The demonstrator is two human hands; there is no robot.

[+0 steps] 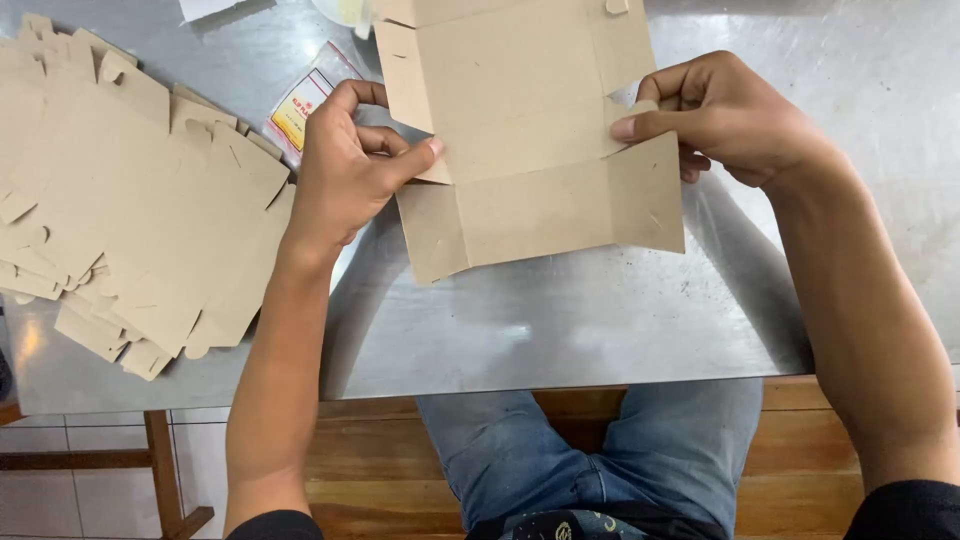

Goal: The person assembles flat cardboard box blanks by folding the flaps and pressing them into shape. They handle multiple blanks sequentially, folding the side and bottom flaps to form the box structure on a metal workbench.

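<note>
**Both hands on a flat box blank over the steel tabletop**

Landmark: kraft cardboard box blank [530, 130], unfolded, at top centre of the tabletop [560, 320].

- Far left of the blank: loose stack of matching cardboard blanks [120, 200], fanned out, reaching the tabletop's near edge.
- Just left of the blank: small printed packet [300, 105], red and yellow, partly under the left hand.
- Left hand [345, 170]: grip closed on the blank's left edge, thumb on top, fingers curled behind.
- Right hand [725, 115]: grip pinched on the right side flap, thumb over it, fingers tucked behind.
- The blank's lower panel tilts toward the camera.
- Below the blank: bare steel, then a wooden bench [380, 450] and blue jeans [590, 450].
</note>
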